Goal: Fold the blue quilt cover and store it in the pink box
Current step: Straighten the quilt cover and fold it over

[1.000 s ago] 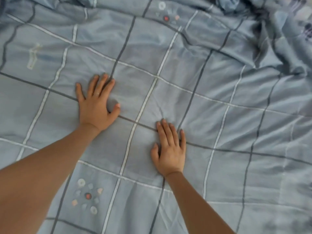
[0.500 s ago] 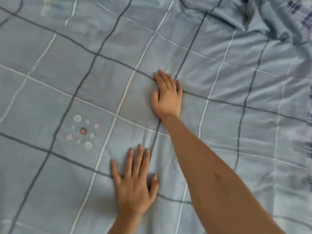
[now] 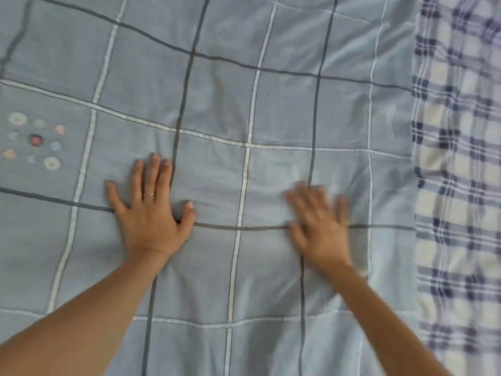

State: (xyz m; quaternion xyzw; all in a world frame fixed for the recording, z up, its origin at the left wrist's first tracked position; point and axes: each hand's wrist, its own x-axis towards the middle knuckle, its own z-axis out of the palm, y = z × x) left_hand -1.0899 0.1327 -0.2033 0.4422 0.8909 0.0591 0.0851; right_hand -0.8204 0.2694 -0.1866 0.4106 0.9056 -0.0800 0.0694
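Note:
The blue quilt cover, light blue with a grid of dark and white lines and a small round motif at the left, lies spread flat and fills most of the view. My left hand presses flat on it with fingers spread, a ring on one finger. To its right, my right hand also lies flat on the cloth, blurred by motion, near the cover's right edge. The pink box is not in view.
A blue-and-white checked sheet shows beyond the quilt cover's right edge, running from top to bottom of the view.
Both hands have slid over the cover toward its right edge and now lie side by side. The view has swung right, bringing the checked sheet into sight.

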